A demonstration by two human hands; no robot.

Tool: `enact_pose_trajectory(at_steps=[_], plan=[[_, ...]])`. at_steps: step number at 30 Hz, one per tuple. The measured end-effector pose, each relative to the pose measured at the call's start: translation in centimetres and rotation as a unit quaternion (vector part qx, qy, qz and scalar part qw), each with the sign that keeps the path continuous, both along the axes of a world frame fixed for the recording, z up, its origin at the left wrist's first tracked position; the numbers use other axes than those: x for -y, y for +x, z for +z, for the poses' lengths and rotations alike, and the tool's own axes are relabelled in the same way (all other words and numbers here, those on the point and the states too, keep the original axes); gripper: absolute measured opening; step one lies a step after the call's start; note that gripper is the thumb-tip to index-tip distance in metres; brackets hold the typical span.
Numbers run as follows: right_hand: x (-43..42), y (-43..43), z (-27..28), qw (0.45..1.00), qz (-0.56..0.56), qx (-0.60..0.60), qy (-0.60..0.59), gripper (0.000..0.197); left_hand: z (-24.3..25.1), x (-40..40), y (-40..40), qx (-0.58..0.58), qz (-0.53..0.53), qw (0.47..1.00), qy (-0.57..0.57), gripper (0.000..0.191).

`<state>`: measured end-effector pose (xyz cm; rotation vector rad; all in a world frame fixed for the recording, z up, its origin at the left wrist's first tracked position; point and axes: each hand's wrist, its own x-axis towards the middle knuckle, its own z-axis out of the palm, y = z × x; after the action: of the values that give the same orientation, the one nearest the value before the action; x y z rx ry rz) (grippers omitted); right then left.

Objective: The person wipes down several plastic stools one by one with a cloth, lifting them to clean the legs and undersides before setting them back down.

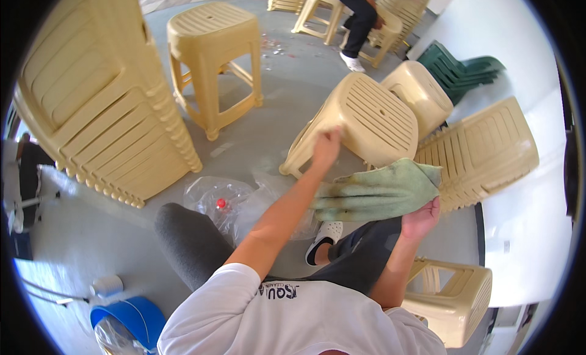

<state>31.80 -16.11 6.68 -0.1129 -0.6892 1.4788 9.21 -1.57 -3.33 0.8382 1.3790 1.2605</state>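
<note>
My right hand holds one end of a stained, pale green cloth, which spreads out to the left in front of my knees. Directly ahead is a tilted beige plastic stool with a slotted seat top. My left hand is at the near left corner of that stool's seat, fingers curled and blurred; whether they grip it cannot be told. Under my left forearm a clear plastic bag lies on the floor, and a red cap shows among the plastic.
A tall stack of beige plastic chairs stands left, near an upright stool. To the right are another stool, stacked beige chairs and green chairs. A person sits farther off. Behind are a blue bucket and a stool.
</note>
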Motion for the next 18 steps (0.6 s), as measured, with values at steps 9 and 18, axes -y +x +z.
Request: enact_pose_trajectory(at_steps=[9,18], plan=[[-1.3,1.9,-6.1,0.950,-0.213,-0.034,-0.226,0.040,-1.5,-8.9,-1.8,0.041,-0.016,0.998,0.038,0.076],[-2.3,0.8,-7.3,0.952,-0.213,-0.029,-0.217,0.043,4.2,-7.1,2.0,0.151,0.018,0.987,0.047,0.071]])
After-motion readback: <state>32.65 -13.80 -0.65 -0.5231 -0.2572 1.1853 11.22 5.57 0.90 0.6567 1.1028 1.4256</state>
